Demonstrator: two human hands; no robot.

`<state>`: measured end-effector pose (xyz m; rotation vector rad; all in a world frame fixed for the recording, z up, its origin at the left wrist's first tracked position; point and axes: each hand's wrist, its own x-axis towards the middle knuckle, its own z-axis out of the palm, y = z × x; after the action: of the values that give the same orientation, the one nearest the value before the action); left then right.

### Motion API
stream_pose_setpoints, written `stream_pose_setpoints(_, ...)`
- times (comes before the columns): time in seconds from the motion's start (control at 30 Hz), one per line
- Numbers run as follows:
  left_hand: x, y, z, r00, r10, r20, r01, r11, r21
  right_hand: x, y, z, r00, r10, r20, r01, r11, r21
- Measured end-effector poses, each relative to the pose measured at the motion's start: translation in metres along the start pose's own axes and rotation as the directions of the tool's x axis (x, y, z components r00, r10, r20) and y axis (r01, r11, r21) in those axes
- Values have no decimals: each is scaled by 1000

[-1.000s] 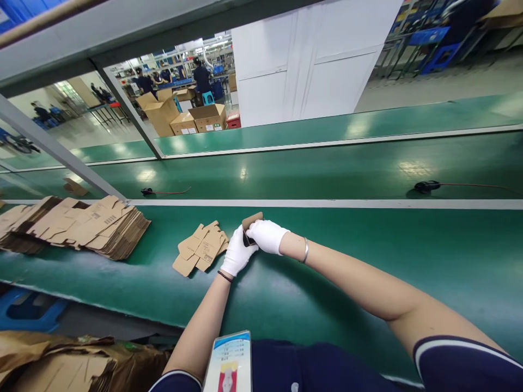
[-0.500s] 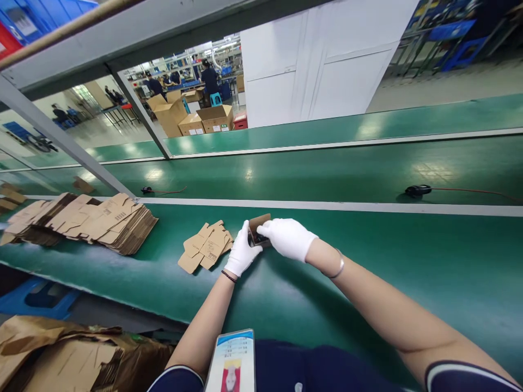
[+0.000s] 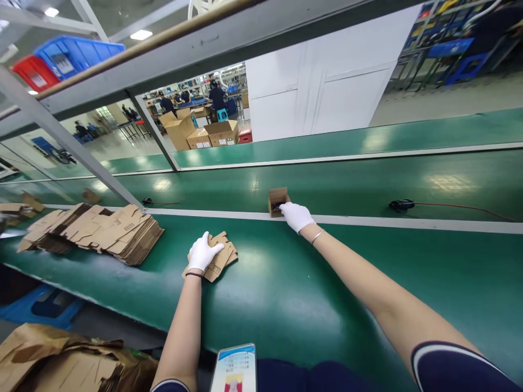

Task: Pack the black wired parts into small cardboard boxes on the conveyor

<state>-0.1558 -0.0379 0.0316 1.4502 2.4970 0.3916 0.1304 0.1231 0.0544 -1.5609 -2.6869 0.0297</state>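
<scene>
Here, one box point(image 3: 276, 200) at right hand point(image 3: 297, 216)

I have the open carton point(image 3: 277, 199) at the divider strip point(image 3: 229, 214) of the bench point(image 3: 278, 283), my right hand point(image 3: 297, 216) at its right side. Nearer and leftward, my left hand point(image 3: 203, 253) is on a small pile of flat cartons point(image 3: 222, 262); farther left lies the long carton stack point(image 3: 112, 228). Behind the strip, one corded device point(image 3: 147, 201) lies left, another corded device point(image 3: 402, 204) right.

Bright indoor light — ceiling lamps point(image 3: 141, 35) glowing upper left; soft glare patches on green table point(image 3: 286, 288); darkness beneath, lower left; wide-angle stretch toward edges — blue stool point(image 3: 467, 69) upper right blurred
</scene>
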Motion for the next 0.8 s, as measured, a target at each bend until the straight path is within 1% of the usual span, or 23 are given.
stream_pose_setpoints(0.07,0,1,2,998,-18,-52,17,1000,-8,17,10,-5,998,60,-22,-60,998,9)
stream_pose_setpoints(0.1,-1,1,1,997,-23,-75,22,1000,-12,22,14,-6,996,81,-35,-80,997,18)
stream_pose_setpoints(0.2,-4,3,-7,990,-38,-136,36,999,-24,17,14,-6,992,93,-87,-88,994,58)
stream_pose_setpoints(0.3,-7,4,-19,980,-50,-190,44,998,-38,-6,-5,2,991,34,-129,-20,994,110)
stream_pose_setpoints(0.37,-8,7,-25,977,-33,-209,24,999,-45,-25,-28,10,984,-35,-176,76,970,233)
stream_pose_setpoints(0.4,-9,10,-26,977,-18,-214,8,999,-48,-35,-42,15,975,-69,-210,138,933,333)
stream_pose_setpoints(0.43,-9,14,-26,976,-1,-218,-11,999,-52,-43,-56,19,966,-99,-240,201,869,452)
stream_pose_setpoints(0.47,-10,18,-26,975,16,-222,-29,998,-57,-50,-72,22,958,-117,-260,251,779,575)
stream_pose_setpoints(0.5,-12,22,-24,973,31,-229,-47,997,-65,-55,-87,25,957,-122,-264,276,672,688)
stream_pose_setpoints(0.57,-15,28,-21,967,60,-246,-84,993,-88,-60,-114,27,969,-106,-224,248,463,851)
stream_pose_setpoints(0.63,-20,30,-19,960,82,-266,-118,986,-120,-58,-133,27,984,-76,-160,175,269,947)
stream_pose_setpoints(0.67,-22,29,-19,957,91,-276,-133,982,-137,-56,-140,27,989,-63,-131,141,186,972)
stream_pose_setpoints(0.73,-26,22,-20,949,100,-298,-156,973,-170,-52,-147,27,997,-41,-70,73,66,995)
stream_pose_setpoints(0.8,-29,14,-22,942,100,-320,-169,966,-197,-49,-150,30,1000,-28,4,-3,17,1000)
